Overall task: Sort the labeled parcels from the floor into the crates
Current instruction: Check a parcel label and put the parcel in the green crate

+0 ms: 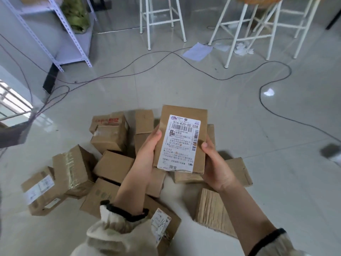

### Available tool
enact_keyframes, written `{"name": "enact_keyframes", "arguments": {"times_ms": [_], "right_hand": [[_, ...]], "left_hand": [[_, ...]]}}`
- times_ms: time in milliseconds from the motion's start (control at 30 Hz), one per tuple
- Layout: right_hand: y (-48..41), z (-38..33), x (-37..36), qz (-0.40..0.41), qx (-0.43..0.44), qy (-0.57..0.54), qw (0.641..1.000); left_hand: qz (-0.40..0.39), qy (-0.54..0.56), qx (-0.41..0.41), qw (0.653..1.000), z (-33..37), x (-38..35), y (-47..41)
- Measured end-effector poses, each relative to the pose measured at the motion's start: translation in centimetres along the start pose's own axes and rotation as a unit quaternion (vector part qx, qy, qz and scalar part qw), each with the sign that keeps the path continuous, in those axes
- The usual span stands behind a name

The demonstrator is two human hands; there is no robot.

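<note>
A flat brown cardboard parcel (199,117) with a white shipping label facing me, printed 516-K20-00 028, is held up over the pile. My left hand (147,154) grips its left edge with the thumb on the front. My right hand (215,167) grips its right edge and lower corner. Below lies a pile of several brown parcels (112,165) on the floor, some with labels (39,189). No crate is in view.
Pale tiled floor (258,126) crossed by dark cables (267,84). White stools (160,24) stand at the back, with a sheet of paper (198,51) and crumpled tissue beneath them. A metal shelf rack (60,34) stands at the back left.
</note>
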State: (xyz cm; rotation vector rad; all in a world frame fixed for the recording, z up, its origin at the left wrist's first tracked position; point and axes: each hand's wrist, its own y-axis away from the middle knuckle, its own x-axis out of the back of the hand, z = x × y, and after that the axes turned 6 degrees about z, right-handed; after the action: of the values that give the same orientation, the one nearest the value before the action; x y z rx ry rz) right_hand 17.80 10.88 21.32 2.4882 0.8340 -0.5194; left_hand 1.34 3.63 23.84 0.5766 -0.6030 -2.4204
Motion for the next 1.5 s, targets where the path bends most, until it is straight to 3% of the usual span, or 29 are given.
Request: {"name": "enact_keyframes", "arguments": {"times_ms": [267, 600, 833, 1067, 1267, 1500], "right_hand": [[10.4, -23.0, -8.6, 0.025, 0.083, 0.038, 0.996], [21.5, -46.8, -17.7, 0.03, 0.171, 0.069, 0.982], [26.2, -49.7, -18.2, 0.027, 0.206, 0.031, 0.978], [30.9, -50.0, -16.2, 0.097, 0.241, 0.006, 0.966], [37.0, -50.9, -15.3, 0.246, 0.303, 0.012, 0.92], [47.5, -49.7, -15.8, 0.424, 0.374, 0.015, 0.825]], "left_hand": [[-0.008, 0.016, -0.001, 1.0, 19.4, -11.0, 14.2], [-0.081, 0.014, -0.077, 0.994, 38.4, -23.7, 30.1], [-0.123, 0.008, -0.128, 0.984, 40.6, -26.7, 36.0], [-0.192, -0.026, -0.122, 0.973, 39.3, -30.4, 37.8], [-0.312, -0.07, -0.089, 0.943, 38.3, -35.4, 39.5], [-0.494, -0.142, -0.063, 0.855, 34.9, -40.8, 45.3]]}}
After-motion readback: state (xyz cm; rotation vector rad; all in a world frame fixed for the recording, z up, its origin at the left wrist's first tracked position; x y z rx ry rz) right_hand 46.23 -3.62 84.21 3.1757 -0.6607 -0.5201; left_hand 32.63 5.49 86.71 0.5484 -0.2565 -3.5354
